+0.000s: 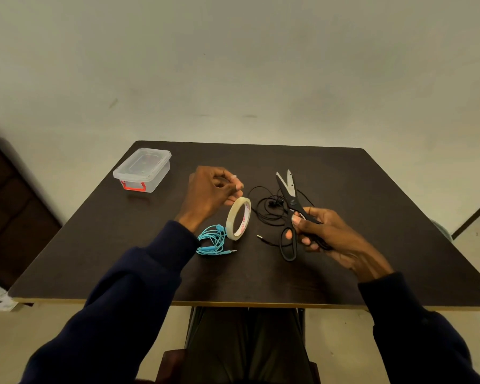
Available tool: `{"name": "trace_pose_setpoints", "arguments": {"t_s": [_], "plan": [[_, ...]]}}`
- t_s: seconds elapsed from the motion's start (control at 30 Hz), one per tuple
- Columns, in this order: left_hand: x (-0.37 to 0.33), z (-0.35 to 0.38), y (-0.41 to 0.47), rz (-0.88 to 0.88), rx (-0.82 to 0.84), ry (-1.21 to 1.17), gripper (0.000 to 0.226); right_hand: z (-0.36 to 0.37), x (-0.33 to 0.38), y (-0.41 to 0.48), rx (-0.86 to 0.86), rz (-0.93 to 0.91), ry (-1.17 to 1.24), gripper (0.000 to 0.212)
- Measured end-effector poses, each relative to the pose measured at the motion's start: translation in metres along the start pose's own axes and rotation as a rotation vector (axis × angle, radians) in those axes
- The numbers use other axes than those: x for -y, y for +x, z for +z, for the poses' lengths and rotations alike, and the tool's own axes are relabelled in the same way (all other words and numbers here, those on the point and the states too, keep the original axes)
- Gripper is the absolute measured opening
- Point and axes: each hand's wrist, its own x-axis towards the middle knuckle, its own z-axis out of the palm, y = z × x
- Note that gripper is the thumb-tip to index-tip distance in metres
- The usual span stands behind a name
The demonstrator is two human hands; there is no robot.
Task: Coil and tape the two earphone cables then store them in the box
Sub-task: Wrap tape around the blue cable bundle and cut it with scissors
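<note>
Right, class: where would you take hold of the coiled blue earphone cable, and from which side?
Probably pinch across the bunched loops of the blue earphone cable at their middle, coming from above on the near side. The loops lie flat and gathered there, its jack points loose to the right, and the tape roll in the left hand crowds the far side.

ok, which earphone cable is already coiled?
The blue earphones, bundled beside the tape roll; the black earphones sprawl loose behind the scissors.
</note>
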Motion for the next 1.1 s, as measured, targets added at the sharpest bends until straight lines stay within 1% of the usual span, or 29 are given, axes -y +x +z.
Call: {"name": "trace_pose_setpoints", "arguments": {"t_s": [0.1, 0.17, 0.23, 0.3, 0.43, 0.53, 0.67, 0.87, 1.0, 1.1], "plan": [[0.001, 0.0, 0.001, 0.015, 0.013, -0.007, 0.01, 0.0, 0.002, -0.005, 0.166, 0.018, -0.02, 0.034], [0.002, 0.0, 0.002, 0.026, 0.013, -0.014, 0.011, -0.002, 0.001, -0.008, 0.248, 0.033, -0.017, 0.036], [0.003, 0.0, 0.003, 0.036, 0.013, -0.02, 0.01, -0.003, 0.001, -0.011, 0.296, 0.041, -0.011, 0.045], [0.005, 0.0, 0.004, 0.044, 0.019, -0.023, 0.009, -0.002, 0.002, -0.013, 0.346, 0.031, -0.013, 0.048], [0.007, 0.0, 0.006, 0.047, 0.039, -0.06, 0.008, 0.001, 0.002, -0.012, 0.41, 0.03, 0.006, 0.039], [0.009, -0.002, 0.008, 0.045, 0.062, -0.086, 0.008, 0.004, 0.005, -0.008, 0.455, 0.034, 0.035, 0.039], [0.009, -0.002, 0.01, 0.044, 0.081, -0.081, 0.01, 0.013, 0.007, 0.001, 0.475, 0.055, 0.029, 0.035], [0.009, -0.001, 0.012, 0.052, 0.082, -0.077, 0.011, 0.021, 0.011, 0.013, 0.443, 0.055, -0.023, 0.042], [0.01, 0.0, 0.013, 0.044, 0.049, -0.062, 0.01, 0.022, 0.011, 0.016, 0.434, 0.057, -0.03, 0.038], [0.011, 0.0, 0.013, 0.021, 0.048, -0.083, 0.009, 0.023, 0.011, 0.017, 0.414, 0.058, -0.03, 0.042]]}}
